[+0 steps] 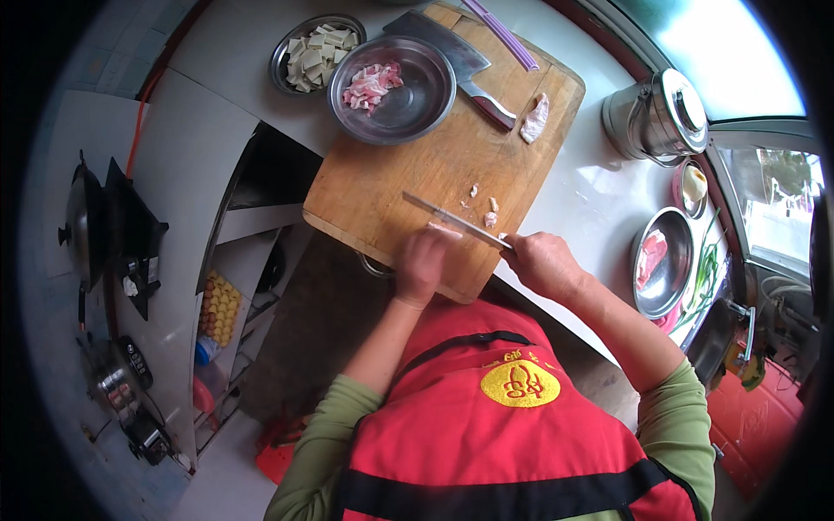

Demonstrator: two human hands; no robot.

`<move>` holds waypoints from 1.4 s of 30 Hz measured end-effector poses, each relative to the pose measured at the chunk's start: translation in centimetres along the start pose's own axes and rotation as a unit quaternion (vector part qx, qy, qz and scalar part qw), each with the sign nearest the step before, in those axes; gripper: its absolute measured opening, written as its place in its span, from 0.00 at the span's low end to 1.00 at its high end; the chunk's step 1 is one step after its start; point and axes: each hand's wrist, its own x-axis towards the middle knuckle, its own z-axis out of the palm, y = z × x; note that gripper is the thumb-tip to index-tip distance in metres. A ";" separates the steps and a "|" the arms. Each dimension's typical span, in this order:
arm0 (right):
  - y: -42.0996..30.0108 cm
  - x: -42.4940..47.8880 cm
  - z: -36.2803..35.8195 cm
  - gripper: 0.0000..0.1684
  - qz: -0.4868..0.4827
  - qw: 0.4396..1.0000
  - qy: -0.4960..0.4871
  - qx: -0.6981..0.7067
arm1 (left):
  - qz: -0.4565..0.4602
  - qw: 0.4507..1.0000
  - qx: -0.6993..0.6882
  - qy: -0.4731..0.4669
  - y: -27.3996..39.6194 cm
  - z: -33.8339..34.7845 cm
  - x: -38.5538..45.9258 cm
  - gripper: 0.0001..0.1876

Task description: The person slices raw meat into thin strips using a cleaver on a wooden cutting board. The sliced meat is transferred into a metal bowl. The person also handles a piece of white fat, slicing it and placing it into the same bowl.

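My right hand (544,260) grips the handle of a kitchen knife (456,221), its blade angled to the upper left over the wooden cutting board (391,176). Just below the blade, my left hand (420,264) is blurred, with its fingers at a pale strip of meat (445,230); whether they hold it I cannot tell. Small meat scraps (490,219) lie beyond the knife. A metal bowl with sliced pink meat (373,88) stands at the board's far left. Beside it rests a cleaver (449,55) with a dark red handle, and a piece of fatty skin (535,118) lies farther right.
A bowl of white cut pieces (319,57) stands behind the meat bowl. Purple sticks (502,36) lie across the far board edge. On the right are a lidded metal pail (658,117), a bowl with raw meat (664,260) and green onions (707,273). A wok (85,221) sits left.
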 end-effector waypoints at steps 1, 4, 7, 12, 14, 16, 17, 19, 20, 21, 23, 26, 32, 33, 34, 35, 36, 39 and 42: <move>-0.1 -0.2 -0.1 0.10 -0.005 1.000 -0.004 0.002 | 0.004 1.000 -0.004 0.003 -0.1 0.1 -0.1 0.12; 0.0 -0.4 0.0 0.08 -0.020 0.999 -0.024 0.007 | 0.005 1.000 -0.014 0.004 -0.2 0.3 -0.1 0.13; 0.5 -0.1 0.5 0.11 -0.027 0.999 -0.034 -0.012 | -0.010 1.000 -0.023 -0.003 0.0 0.2 -0.2 0.15; -1.1 1.9 0.4 0.07 -0.004 0.998 -0.066 0.008 | -0.018 1.000 -0.002 -0.018 -0.2 0.2 -0.5 0.13; -2.3 3.3 0.2 0.08 0.011 0.997 -0.081 0.016 | -0.014 1.000 -0.006 -0.009 -0.3 0.2 -0.2 0.13; -3.4 5.2 1.1 0.08 -0.007 0.998 -0.056 0.014 | -0.011 1.000 -0.008 -0.016 -0.2 0.0 0.0 0.12; -3.5 5.7 1.6 0.08 -0.014 0.999 -0.043 0.013 | -0.012 1.000 -0.007 -0.027 -0.2 -0.1 -0.2 0.12; -3.5 6.2 1.9 0.09 -0.022 0.999 -0.036 0.017 | -0.009 0.999 0.007 -0.037 -0.2 -0.3 -0.1 0.12; -3.4 6.3 2.1 0.09 -0.026 0.999 -0.032 0.019 | -0.005 0.999 0.015 -0.038 -0.2 -0.4 0.0 0.12; -3.2 6.2 2.1 0.09 -0.024 0.999 -0.035 0.021 | 0.000 0.999 0.024 -0.038 -0.2 -0.5 0.2 0.12; -1.7 5.4 2.0 0.09 -0.021 0.999 -0.043 0.020 | -0.001 1.000 -0.006 -0.016 0.2 -0.5 0.8 0.12; 0.6 3.8 2.0 0.08 0.010 1.000 0.011 0.000 | 0.005 1.000 -0.024 -0.007 0.6 -0.7 1.2 0.11; 0.4 1.6 -0.7 0.11 0.019 0.999 -0.015 0.022 | 0.018 1.000 -0.004 0.015 0.0 -0.1 0.3 0.11; 0.2 1.2 -0.8 0.12 0.013 0.999 -0.034 0.019 | 0.015 1.000 0.002 0.015 0.2 -0.2 0.3 0.12; 0.3 0.9 -0.6 0.13 0.007 0.999 -0.034 0.020 | 0.012 1.000 0.008 0.016 0.4 -0.3 0.4 0.13; 0.4 0.7 -0.3 0.13 0.000 0.999 -0.034 0.021 | 0.019 1.000 0.007 0.023 0.5 -0.3 0.5 0.12; 0.4 0.6 -0.1 0.13 -0.008 0.999 -0.035 0.021 | 0.024 0.999 0.007 0.032 0.4 -0.3 0.7 0.11; 0.5 0.7 0.4 0.12 -0.021 0.999 -0.044 -0.006 | 0.024 0.999 0.013 0.025 0.2 -0.2 0.6 0.10; 0.6 1.2 0.6 0.12 -0.030 0.998 -0.052 -0.003 | 0.007 1.000 0.003 0.006 0.2 -0.4 0.3 0.13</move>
